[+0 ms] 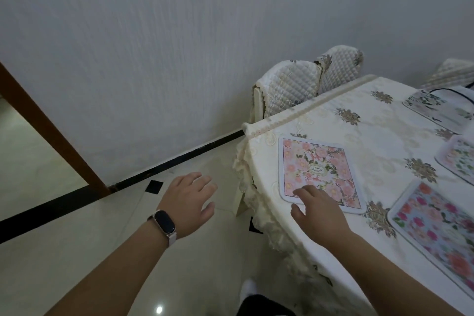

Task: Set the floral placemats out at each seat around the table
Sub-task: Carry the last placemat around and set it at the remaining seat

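Note:
A pink floral placemat [318, 167] lies flat near the table's left corner. My right hand [320, 209] rests on its near edge with fingers spread flat. My left hand [191, 200], with a dark band on the wrist, hovers open over the floor left of the table and holds nothing. A blue placemat with pink flowers [436, 228] lies at the near right. A white one with green leaves [456, 159] is cut off at the right edge. Another pale leafy one [433, 108] lies farther back.
The table [379, 136] wears a cream embroidered cloth with a lace fringe. Two quilted chair backs [292, 87] stand against the wall behind the corner, and a third [454, 72] shows at the far right. A brown door frame [51, 131] stands left over the tiled floor.

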